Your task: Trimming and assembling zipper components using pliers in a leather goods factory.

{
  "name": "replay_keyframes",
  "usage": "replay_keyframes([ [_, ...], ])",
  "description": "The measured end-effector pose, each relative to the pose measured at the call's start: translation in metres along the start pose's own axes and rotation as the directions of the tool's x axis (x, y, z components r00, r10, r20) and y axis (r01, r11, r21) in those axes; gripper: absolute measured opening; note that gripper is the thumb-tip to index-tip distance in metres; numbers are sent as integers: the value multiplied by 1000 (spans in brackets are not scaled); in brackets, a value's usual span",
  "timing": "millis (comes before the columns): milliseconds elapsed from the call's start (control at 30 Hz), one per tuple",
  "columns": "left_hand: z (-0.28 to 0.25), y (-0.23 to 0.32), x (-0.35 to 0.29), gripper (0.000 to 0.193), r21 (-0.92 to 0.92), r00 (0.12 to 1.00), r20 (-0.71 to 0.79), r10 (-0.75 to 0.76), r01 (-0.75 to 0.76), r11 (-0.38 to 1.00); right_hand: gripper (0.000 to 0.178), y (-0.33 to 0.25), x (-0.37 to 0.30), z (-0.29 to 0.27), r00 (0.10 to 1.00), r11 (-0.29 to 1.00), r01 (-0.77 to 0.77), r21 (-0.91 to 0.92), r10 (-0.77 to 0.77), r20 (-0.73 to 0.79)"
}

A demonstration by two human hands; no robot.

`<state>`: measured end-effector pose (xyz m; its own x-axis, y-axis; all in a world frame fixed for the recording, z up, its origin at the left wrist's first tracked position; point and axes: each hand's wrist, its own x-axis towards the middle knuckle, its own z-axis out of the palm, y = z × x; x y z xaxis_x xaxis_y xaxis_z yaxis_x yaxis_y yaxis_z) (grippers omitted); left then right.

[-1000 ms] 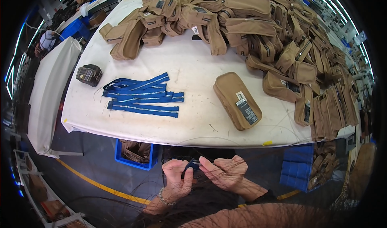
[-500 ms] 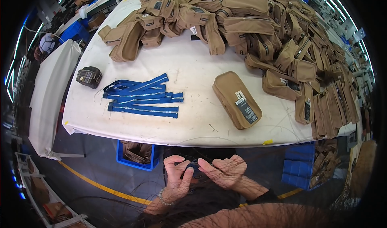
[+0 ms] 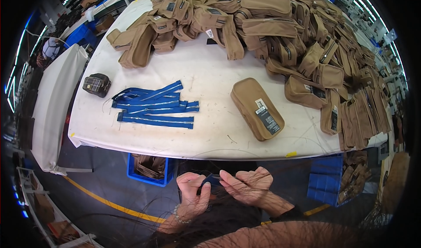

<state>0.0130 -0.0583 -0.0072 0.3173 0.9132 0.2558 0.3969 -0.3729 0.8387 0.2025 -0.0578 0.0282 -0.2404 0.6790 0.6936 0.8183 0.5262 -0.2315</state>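
Observation:
Just below the table's front edge, my left hand (image 3: pixel 193 190) pinches a short end of dark blue zipper (image 3: pixel 211 179) between thumb and fingers. My right hand (image 3: pixel 247 186) is closed at the other side of it, with thumb and forefinger on the same piece; most of the strip is hidden by the hands. On the table lies a loose bundle of blue zippers (image 3: pixel 153 105) with pale teeth. To its right rests a single brown fabric pouch (image 3: pixel 250 99) bearing a dark label and a white tag.
A large heap of brown pouches (image 3: pixel 272 26) covers the far and right parts of the white table (image 3: pixel 201 72). A small plaid pouch (image 3: pixel 97 85) sits at the left. Blue crates (image 3: pixel 163 180) of brown pieces stand on the floor, another crate (image 3: pixel 322 182) at right.
My right hand has shifted slightly right and up, away from the left. More of the blue zipper end shows between the hands.

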Motion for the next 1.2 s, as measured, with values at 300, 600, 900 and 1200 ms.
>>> replay_keyframes([
  [300,-1,0,0,36,78,998,0,65,-65,995,35,-1,1,4,999,1000,16,9,-16,-28],
  [600,0,0,-1,39,37,1000,-7,9,-9,999,32,0,0,4,998,998,57,-26,-58,-10],
  [900,4,3,-2,36,-115,999,-16,-40,38,993,34,2,-1,3,1000,1000,28,-10,-28,-1],
  [1200,11,-6,-12,16,-155,991,-67,-119,107,982,37,-1,-3,0,1000,999,-23,45,23,-13],
])
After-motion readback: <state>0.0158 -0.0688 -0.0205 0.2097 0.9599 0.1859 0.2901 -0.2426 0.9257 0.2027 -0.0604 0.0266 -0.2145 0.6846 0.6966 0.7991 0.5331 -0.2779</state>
